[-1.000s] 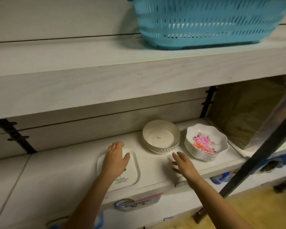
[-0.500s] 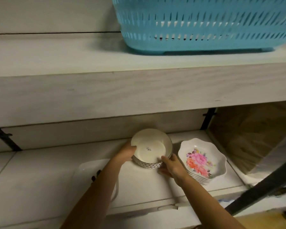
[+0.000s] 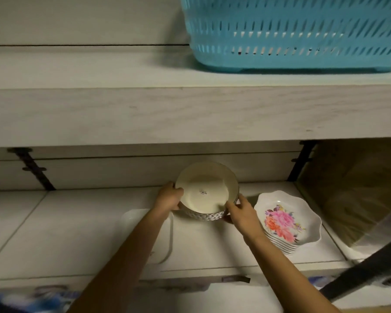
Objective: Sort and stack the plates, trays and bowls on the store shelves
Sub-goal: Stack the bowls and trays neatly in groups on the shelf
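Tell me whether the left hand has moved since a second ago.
Yes. The left hand left the white tray and went right and back to grip the cream bowl.

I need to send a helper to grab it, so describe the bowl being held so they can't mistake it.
Look at the lower shelf, under the blue basket. The round cream bowl sits between both hands, left of the flowered plates. Unlike those, it is deep, plain inside, with a silver woven band outside.

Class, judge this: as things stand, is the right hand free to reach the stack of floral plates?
Probably not yet: the right hand grips the cream bowl together with the left hand. The floral plates sit unobstructed beside it.
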{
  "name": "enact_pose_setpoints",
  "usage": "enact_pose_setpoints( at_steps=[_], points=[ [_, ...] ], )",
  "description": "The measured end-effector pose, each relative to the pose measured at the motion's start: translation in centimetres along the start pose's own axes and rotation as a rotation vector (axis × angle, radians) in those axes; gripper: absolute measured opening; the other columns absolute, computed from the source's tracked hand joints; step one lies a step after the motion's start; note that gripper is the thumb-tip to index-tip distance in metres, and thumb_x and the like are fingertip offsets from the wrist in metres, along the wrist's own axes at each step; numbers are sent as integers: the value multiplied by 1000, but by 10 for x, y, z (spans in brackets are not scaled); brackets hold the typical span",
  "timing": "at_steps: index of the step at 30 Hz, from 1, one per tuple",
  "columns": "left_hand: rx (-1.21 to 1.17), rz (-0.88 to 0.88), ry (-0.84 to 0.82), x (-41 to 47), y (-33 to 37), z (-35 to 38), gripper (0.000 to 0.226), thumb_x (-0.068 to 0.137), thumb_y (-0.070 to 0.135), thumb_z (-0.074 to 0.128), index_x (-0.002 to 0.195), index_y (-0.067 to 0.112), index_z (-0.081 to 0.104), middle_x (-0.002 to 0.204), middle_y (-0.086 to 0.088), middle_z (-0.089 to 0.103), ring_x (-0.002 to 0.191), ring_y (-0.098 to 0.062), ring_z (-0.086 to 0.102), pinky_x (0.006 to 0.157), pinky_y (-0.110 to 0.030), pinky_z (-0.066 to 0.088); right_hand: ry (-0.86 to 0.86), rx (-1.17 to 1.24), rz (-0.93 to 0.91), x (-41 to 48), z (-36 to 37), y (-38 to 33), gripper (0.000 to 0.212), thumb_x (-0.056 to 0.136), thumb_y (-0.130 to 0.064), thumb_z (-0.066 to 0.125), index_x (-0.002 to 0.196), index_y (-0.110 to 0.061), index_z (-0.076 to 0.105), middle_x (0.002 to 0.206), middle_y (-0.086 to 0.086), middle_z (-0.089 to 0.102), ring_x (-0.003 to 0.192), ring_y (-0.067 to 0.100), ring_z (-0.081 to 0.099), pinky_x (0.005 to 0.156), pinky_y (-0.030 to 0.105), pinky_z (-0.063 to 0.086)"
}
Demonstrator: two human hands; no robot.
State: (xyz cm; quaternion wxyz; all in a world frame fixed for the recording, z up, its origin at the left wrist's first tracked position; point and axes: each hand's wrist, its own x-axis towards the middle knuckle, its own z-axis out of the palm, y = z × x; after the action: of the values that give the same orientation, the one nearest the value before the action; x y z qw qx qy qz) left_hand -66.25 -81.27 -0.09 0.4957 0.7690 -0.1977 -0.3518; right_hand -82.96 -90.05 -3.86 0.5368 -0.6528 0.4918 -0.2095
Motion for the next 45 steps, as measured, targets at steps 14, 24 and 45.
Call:
enact_pose_setpoints(
  at_steps=[14,24,45],
  points=[
    [-39,82,230,-53,-31,-179,10,86,4,46,95,6,51,83,-12,55,70,-24,59,48,-22,54,-212,63,-133,-76,129,-94,25,85,-15,51,109,-14,58,79,4,64,78,30,69,82,43,58],
    [-25,-6,229,-64,-103,-301,34,86,2,45,120,0,50,108,-13,55,96,-27,55,80,-39,54,-226,-4,-83,-120,259,-103,16,82,-19,49,87,-13,62,73,7,66,69,33,70,81,49,57],
    [6,-79,44,-48,-194,-333,36,87,19,57,117,1,53,122,-16,60,110,-29,58,93,-43,53,-111,-295,-22,-146,322,-57,30,89,-17,47,109,1,59,107,23,65,100,39,59,90,43,50]
  ],
)
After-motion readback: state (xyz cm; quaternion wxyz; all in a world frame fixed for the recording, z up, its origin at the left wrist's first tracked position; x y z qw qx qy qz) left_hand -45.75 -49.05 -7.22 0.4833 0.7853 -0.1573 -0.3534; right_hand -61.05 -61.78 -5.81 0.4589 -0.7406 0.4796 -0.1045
